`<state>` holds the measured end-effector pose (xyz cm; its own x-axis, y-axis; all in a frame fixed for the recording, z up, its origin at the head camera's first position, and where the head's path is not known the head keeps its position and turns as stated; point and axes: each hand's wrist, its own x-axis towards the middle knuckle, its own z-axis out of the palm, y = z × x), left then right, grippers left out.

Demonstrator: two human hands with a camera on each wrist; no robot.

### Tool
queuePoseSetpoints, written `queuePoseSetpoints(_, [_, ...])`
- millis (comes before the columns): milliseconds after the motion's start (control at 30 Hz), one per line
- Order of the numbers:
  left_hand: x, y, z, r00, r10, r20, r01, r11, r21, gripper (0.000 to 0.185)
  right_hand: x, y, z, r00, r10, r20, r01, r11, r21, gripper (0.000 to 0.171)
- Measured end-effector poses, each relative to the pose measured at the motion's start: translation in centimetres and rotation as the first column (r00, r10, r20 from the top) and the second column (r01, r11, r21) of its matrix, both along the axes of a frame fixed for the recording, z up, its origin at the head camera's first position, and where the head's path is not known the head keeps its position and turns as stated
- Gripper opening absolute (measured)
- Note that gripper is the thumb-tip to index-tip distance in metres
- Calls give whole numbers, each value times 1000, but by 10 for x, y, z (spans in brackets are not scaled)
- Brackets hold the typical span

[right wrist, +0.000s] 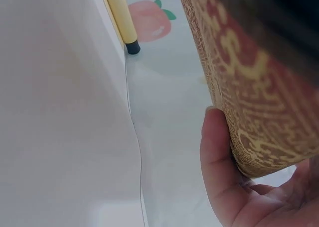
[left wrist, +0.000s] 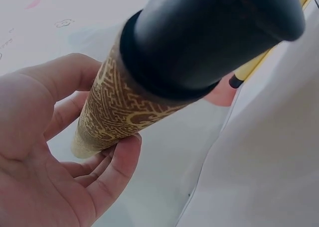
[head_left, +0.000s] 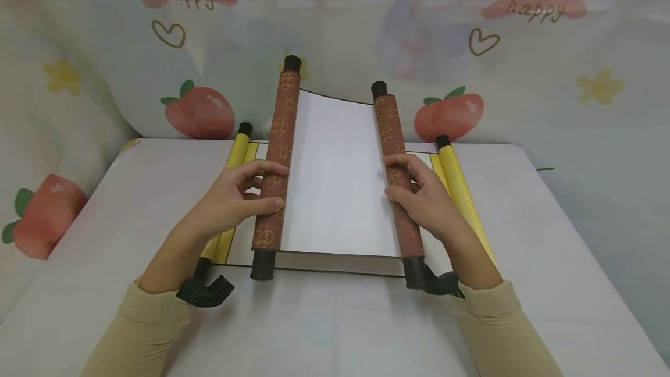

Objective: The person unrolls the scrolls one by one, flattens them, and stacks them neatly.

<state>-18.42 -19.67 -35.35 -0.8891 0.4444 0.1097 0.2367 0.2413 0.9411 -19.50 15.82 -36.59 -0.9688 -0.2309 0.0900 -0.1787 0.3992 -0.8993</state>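
A scroll with white paper point(head_left: 337, 179) is held partly unrolled between two reddish-brown rollers with gold patterns and black end knobs. My left hand point(head_left: 232, 198) grips the left roller point(head_left: 279, 127), thumb on the near face and fingers around its far part. The right roller point(head_left: 388, 124) is gripped in the same manner by my right hand point(head_left: 426, 196). In the left wrist view a black knob point(left wrist: 199, 43) looms close, above the curled fingers. Seen from the right wrist, the thumb point(right wrist: 218, 152) presses the patterned roller point(right wrist: 269, 107). Both rollers lean away at the top.
Under the held scroll lies another scroll with yellow rollers, the left one point(head_left: 239, 150) and the right one point(head_left: 463, 196) on either side. It rests on a white-covered table point(head_left: 335, 330). A printed cloth backdrop point(head_left: 335, 28) with fruit and "happy" lettering rises behind.
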Motion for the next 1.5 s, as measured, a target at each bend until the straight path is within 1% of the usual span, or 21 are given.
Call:
queuePoseSetpoints(100, [0,-1,0,1000,10,4,-10,1000,-2,48,-1,1,0,1000,-16,-26,16,1000,9,43])
queuePoseSetpoints(433, [0,-6,1,1000,26,-15,-26,999,-25,47,0,3,4,998,-13,-62,14,1000,25,30])
queuePoseSetpoints(567, [-1,-7,1,1000,30,-10,-30,999,-25,47,0,5,4,999,-17,-37,18,999,43,29])
queuePoseSetpoints(700, [-2,-8,0,999,41,-24,-42,998,-47,46,1,8,5,1000,-6,-2,6,998,61,33])
queuePoseSetpoints(900, [-3,-10,-1,999,41,-18,-42,998,-46,46,1,11,6,999,3,33,-4,999,35,35])
queuePoseSetpoints(1200, [-3,-11,0,999,45,-11,-46,998,-40,47,0,15,10,1000,-17,-11,17,999,46,33])
queuePoseSetpoints(1400, [-3,-11,0,998,53,-19,-54,997,-56,46,0,16,10,1000,-11,-3,11,1000,-18,28])
queuePoseSetpoints(1500, [-2,-12,1,998,55,-27,-56,997,-59,45,0,17,10,1000,3,15,-3,999,-42,32])
